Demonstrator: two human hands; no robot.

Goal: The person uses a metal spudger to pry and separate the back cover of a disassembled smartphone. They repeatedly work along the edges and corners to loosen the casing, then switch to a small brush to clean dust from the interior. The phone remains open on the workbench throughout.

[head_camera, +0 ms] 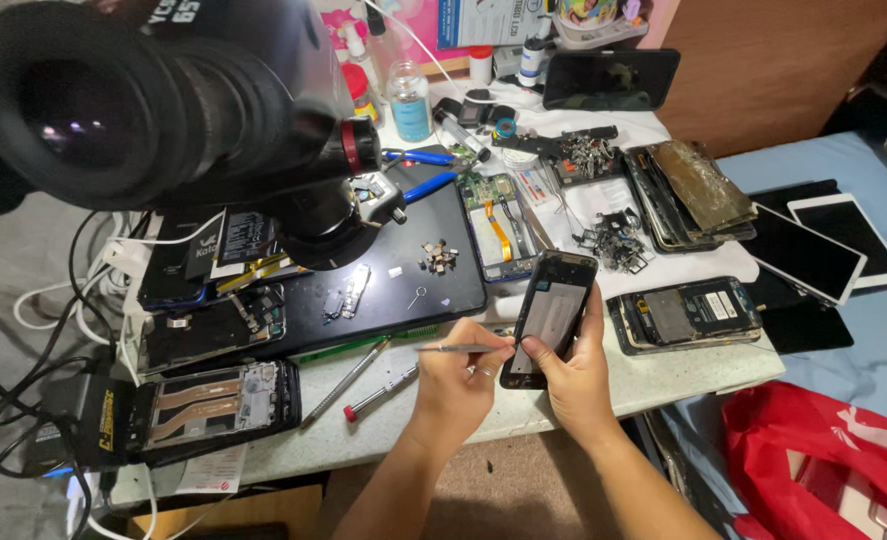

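My right hand point(576, 372) holds a black phone frame point(552, 312) upright by its lower edge, its open back facing me, over the table's front edge. My left hand point(456, 378) pinches thin metal tweezers point(461, 348), whose tip points right and touches the phone's lower left side. A ring sits on one finger of my left hand. Just left of it lie a red-tipped screwdriver point(381, 391) and a grey screwdriver point(345, 381) on the white table point(664, 375).
A black microscope point(164, 100) looms at the top left over a black work mat point(404, 290) with small parts. Opened phones point(686, 314), screens point(699, 190), tablets point(824, 245), bottles point(410, 102) and cables crowd the table. A red bag point(814, 450) lies at lower right.
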